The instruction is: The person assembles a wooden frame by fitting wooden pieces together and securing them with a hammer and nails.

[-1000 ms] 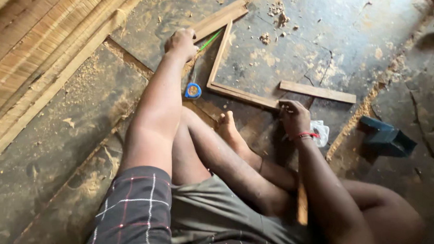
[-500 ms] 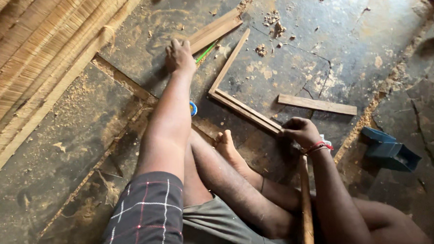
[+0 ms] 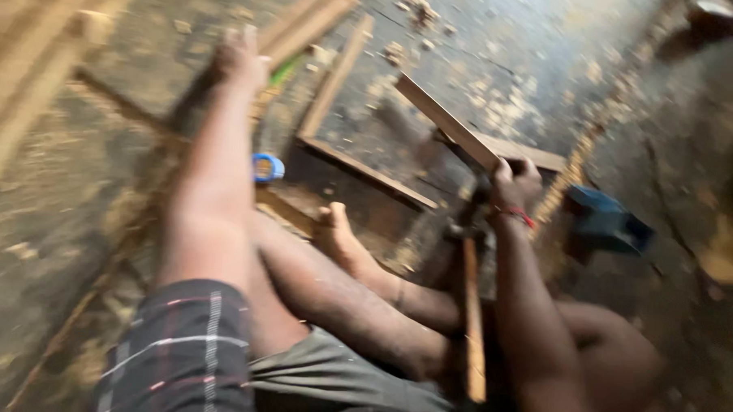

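On the dusty floor (image 3: 73,244), strewn with wood chips, a person sits with bare legs stretched out. Two long wooden strips (image 3: 360,169) lie joined in a corner there, so I think a frame is begun but only partly built. The right hand (image 3: 515,183) is closed around a flat wooden strip (image 3: 449,124), lifted off the floor; its long side slants up and away to the left. The left hand (image 3: 240,59) rests far out on the floor; the blur hides its fingers. A small blue tape measure (image 3: 266,167) lies beside the left arm.
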